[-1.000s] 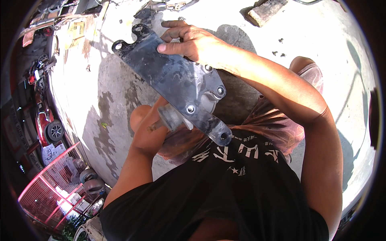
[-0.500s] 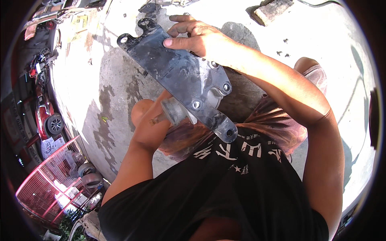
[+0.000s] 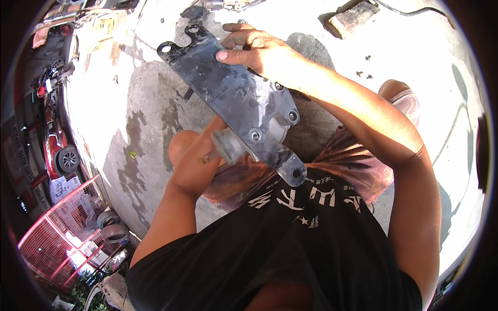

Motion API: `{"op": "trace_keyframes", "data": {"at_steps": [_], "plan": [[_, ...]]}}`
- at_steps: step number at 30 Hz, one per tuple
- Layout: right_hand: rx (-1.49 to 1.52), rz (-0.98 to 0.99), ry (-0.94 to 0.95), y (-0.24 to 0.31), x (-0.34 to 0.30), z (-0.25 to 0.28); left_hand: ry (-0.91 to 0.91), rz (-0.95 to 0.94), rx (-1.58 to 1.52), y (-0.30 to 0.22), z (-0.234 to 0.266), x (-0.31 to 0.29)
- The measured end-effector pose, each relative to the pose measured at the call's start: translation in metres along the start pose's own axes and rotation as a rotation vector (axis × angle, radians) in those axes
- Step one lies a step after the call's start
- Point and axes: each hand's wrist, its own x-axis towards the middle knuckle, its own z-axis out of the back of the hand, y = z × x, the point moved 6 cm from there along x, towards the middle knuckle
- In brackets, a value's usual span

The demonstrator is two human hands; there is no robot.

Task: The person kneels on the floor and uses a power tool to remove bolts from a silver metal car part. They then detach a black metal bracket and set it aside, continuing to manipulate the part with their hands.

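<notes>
A dark grey metal mounting bracket (image 3: 228, 85), a flat plate with holes in its lobed ends, slants across the view above my lap. My right hand (image 3: 259, 52) grips its upper right edge, the thumb lying on the plate's face and the other fingers bent past the edge. A pale grey round metal part (image 3: 226, 146) juts out beneath the plate's lower left side. My left forearm (image 3: 189, 168) reaches up under the bracket. The plate hides my left hand, so its fingers cannot be seen.
On the concrete floor, a rough block (image 3: 355, 18) lies at the far right beside a black cable (image 3: 415, 10). Several small dark pieces are scattered below it. At the left stand a red wire basket (image 3: 57, 233), tape rolls (image 3: 114, 233) and a red toy-like car (image 3: 59, 150).
The bracket and my right hand have shifted slightly to the right, with the grip kept. The view has moved a little too.
</notes>
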Motion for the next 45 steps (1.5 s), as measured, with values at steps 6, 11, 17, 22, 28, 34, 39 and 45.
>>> {"op": "trace_keyframes", "data": {"at_steps": [6,11,17,22,28,34,39,45], "plan": [[0.055,-0.062,0.016,0.006,-0.001,0.002,-0.010,-0.003,-0.004,0.003,-0.001,-0.001],[0.094,-0.037,0.039,0.003,0.003,0.002,-0.004,-0.014,-0.001,-0.001,-0.001,0.001],[0.062,-0.047,0.023,0.004,0.003,0.002,-0.008,-0.019,-0.010,-0.002,0.001,0.002],[0.093,-0.069,0.040,0.005,0.002,0.001,-0.009,-0.020,-0.014,-0.002,-0.001,-0.001],[0.027,0.075,-0.048,0.005,0.004,0.001,-0.030,-0.036,-0.031,0.001,-0.004,-0.015],[-0.239,0.488,-0.282,0.037,-0.008,0.006,-0.050,-0.121,-0.073,-0.013,-0.008,-0.016],[-0.394,0.445,-0.245,0.066,-0.014,-0.009,-0.069,-0.224,-0.129,-0.033,-0.007,-0.016],[-0.441,0.486,-0.089,0.104,-0.003,-0.029,-0.089,-0.341,-0.231,-0.062,0.001,-0.020]]}}
